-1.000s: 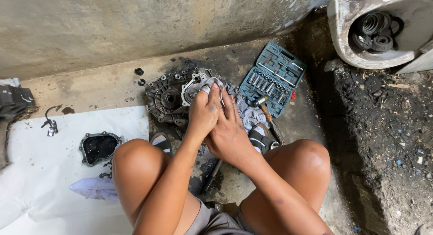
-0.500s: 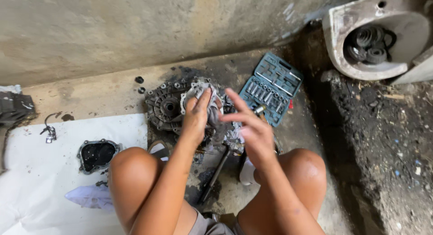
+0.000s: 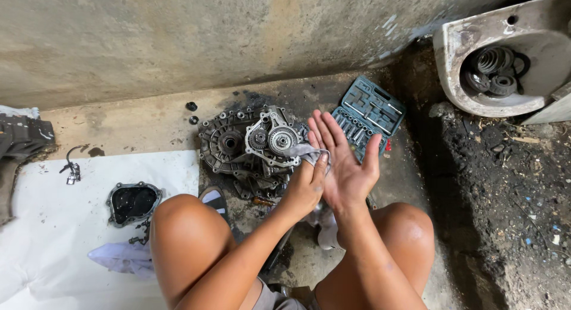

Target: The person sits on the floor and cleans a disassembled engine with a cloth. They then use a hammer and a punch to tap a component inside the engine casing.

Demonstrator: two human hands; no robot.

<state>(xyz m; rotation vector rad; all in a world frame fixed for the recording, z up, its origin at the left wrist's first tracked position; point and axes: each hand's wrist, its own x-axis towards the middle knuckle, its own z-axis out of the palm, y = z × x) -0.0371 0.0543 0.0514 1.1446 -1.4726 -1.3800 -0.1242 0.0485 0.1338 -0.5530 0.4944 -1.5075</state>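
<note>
- Nearest, at the near edge of the white sheet [image 3: 53, 238], a pale cloth [image 3: 122, 256] is being left beside the left knee, and a black oily cover [image 3: 134, 202] is lying just beyond it.
- A grey rag [image 3: 310, 152] is being gripped by the closed fingers of the left hand [image 3: 304, 190] and pressed against the right hand [image 3: 346, 167].
- The right hand is being held open, with the fingers spread and the palm bare.
- A second ago both hands were laid together low over the gearbox housing [image 3: 247, 144]. Now they are being kept raised, so the housing is left untouched on the concrete floor [image 3: 137, 122].
- Behind them, an open socket set case [image 3: 370, 112] is being kept just beside the housing.
- Farthest, at the wall, dark rings [image 3: 496, 69] are being stored in an old basin [image 3: 452, 42].
</note>
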